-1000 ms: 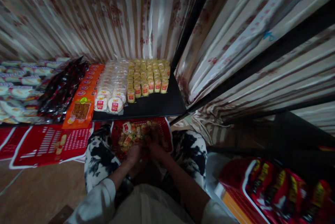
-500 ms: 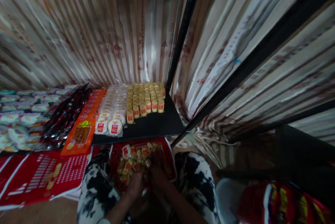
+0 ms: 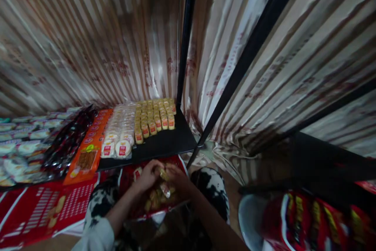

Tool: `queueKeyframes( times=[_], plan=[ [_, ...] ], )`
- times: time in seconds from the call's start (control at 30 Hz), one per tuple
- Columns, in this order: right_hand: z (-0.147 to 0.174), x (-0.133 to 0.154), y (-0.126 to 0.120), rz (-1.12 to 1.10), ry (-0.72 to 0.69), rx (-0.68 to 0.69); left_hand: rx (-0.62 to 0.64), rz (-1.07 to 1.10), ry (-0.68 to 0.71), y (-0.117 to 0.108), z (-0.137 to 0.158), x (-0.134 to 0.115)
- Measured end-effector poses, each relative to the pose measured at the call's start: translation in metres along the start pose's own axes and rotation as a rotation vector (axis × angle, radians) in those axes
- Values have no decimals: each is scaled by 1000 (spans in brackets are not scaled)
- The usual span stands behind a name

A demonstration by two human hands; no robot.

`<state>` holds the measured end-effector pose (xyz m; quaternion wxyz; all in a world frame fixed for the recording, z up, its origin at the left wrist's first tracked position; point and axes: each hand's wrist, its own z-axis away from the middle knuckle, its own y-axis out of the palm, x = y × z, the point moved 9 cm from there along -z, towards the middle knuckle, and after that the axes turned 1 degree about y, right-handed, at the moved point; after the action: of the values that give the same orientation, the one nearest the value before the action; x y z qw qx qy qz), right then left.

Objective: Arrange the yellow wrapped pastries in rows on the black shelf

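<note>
Both hands meet over a red basket (image 3: 182, 163) between the knees. A small gold-wrapped snack packet (image 3: 162, 173) is pinched between them. My left hand (image 3: 149, 176) has its fingers curled against the packet's left side. From the right, my right hand (image 3: 178, 180) closes round it, with its fingertips partly hidden. Below the hands, a shiny clear-ended packet (image 3: 165, 190) and several loose yellow packets (image 3: 154, 198) lie in the basket. A white-and-red packet (image 3: 137, 173) is near my left wrist. Beyond, rows of upright gold packets (image 3: 154, 121) stand on a black shelf (image 3: 164, 145).
Left of the gold packets lie round white packaged snacks (image 3: 122, 149), an orange bag (image 3: 85, 161), dark glossy packets (image 3: 69, 141) and white packets (image 3: 32, 135). Black poles (image 3: 232, 82) slant beside the shelf. A grey-white tub (image 3: 251, 219) and red bags (image 3: 311, 219) are at the right.
My hands have risen from low in the basket toward its far side, bringing a gold packet up between them. The view has shifted slightly right.
</note>
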<state>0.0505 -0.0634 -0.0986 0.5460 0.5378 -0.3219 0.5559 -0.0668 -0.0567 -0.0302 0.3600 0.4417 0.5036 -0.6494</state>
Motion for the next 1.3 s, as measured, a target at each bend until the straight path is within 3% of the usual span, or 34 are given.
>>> queueKeyframes(
  times=[0.1, 0.23, 0.37, 0.6, 0.77, 0.9, 1.1, 1.3],
  plan=[
    [-5, 9, -9, -184, 65, -74, 5, 254, -74, -3, -21, -12],
    [-16, 40, -31, -223, -53, -249, -70, 462, -124, -8, -45, -26],
    [-27, 56, -51, -134, -162, -424, -106, 482, -101, -6, -66, -37],
    [-42, 61, -66, 50, -251, -554, -61, 205, 2, 6, -107, -52],
    [-53, 106, -73, 385, -390, -559, -16, 86, 159, 14, -150, -72],
    [-77, 147, -84, 600, -480, -612, 39, -59, 287, 19, -185, -105],
    [-136, 181, -101, 669, -498, -684, -69, -338, 369, 5, -229, -147],
    [-178, 178, -114, 746, -415, -731, -175, -609, 392, -17, -258, -150]
  ],
)
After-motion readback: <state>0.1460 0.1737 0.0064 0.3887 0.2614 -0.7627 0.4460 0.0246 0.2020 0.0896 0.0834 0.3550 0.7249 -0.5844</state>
